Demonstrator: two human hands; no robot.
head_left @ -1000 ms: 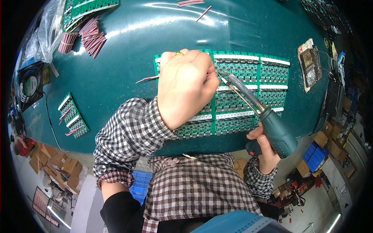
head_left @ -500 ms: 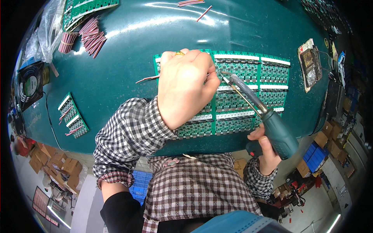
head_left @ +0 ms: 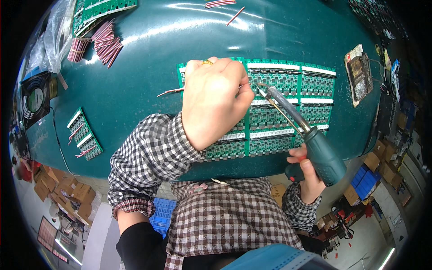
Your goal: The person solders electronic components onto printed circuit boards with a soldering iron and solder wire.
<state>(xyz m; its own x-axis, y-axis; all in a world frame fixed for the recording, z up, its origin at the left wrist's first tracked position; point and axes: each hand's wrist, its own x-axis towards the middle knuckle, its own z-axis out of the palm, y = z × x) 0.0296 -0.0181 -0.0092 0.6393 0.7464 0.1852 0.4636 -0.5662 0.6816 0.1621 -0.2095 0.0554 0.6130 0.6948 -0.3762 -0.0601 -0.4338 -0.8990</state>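
Your left hand (head_left: 211,101) rests on the green circuit board panel (head_left: 288,112) at the centre of the frame, fingers pinched on a thin red wire (head_left: 171,92) that sticks out toward the left. Your right hand (head_left: 308,173), lower right, is closed around the soldering iron (head_left: 315,146), its tip down on the panel just beside your left fingertips. The wire looks light and floppy (hold it close to the bare end). The iron looks stiff and its metal shaft is probably hot, so grip only the dark handle. More red wires (head_left: 101,42) lie at upper left.
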